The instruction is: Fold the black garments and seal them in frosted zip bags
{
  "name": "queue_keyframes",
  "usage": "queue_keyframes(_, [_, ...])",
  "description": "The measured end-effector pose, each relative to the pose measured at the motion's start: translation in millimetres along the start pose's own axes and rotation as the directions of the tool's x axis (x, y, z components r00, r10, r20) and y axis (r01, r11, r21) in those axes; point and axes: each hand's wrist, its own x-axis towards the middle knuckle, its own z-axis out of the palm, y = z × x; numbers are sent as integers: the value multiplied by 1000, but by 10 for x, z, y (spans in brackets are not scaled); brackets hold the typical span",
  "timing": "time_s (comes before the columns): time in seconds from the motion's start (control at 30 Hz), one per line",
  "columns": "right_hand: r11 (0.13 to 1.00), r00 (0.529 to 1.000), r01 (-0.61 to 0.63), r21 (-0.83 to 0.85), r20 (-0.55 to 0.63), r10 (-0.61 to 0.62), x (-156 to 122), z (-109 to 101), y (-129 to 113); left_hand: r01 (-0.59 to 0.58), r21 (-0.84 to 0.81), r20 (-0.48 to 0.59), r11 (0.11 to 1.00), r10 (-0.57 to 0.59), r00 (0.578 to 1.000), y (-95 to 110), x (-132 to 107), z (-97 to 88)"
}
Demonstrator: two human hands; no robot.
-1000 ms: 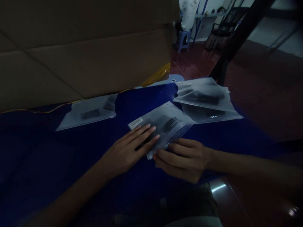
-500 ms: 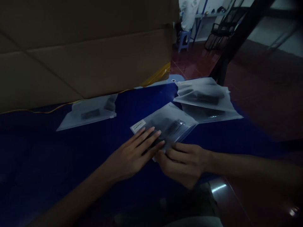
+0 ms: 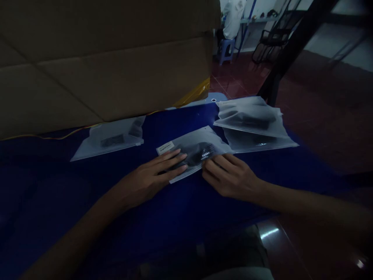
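A frosted plastic zip bag (image 3: 201,138) with something dark inside lies on the blue table surface (image 3: 180,217). It carries a white printed label (image 3: 165,147) at its left corner. My left hand (image 3: 154,173) rests on the bag's left part, open, its fingers stretched out flat. At the bag's near edge, my right hand (image 3: 227,173) is closed, with thumb and fingers pinching the zip edge. Those fingertips hide whatever part of the zip is between them. Two more frosted zip bags (image 3: 247,112) overlap just beyond my right hand.
Another frosted zip bag (image 3: 116,136) lies at the left, against a large cardboard box (image 3: 122,81) that rises behind the table. Yellow tape (image 3: 195,93) hangs at the box's corner. A dark metal post (image 3: 274,85) stands at right. Farther off, a person (image 3: 233,19) sits on a blue stool (image 3: 226,50).
My right hand has moved right and away from me along the bag's near edge. The bag has turned slightly and lies flatter; my left hand has shifted a little left with it.
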Motion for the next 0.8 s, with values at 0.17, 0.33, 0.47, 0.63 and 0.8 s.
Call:
queue_keyframes(0.17, [990,995,-71,-119,56,78,-11,-6,-25,33,-31,23,999,-33,999,-23,-26,-27])
queue_keyframes(0.33, [945,970,-119,-305,166,176,-59,9,98,57,-44,14,997,-56,998,-72,-70,-105])
queue_keyframes(0.47, [919,937,-188,-347,217,273,-99,20,198,51,-35,6,998,-51,999,-110,-100,-163])
queue_keyframes(0.63, [932,945,-195,-305,196,262,-119,15,270,14,12,-4,1000,-14,1000,-109,-113,-165])
queue_keyframes(0.8, [983,962,-178,-53,199,185,-117,-10,351,-18,54,-20,998,19,1000,12,-51,-108])
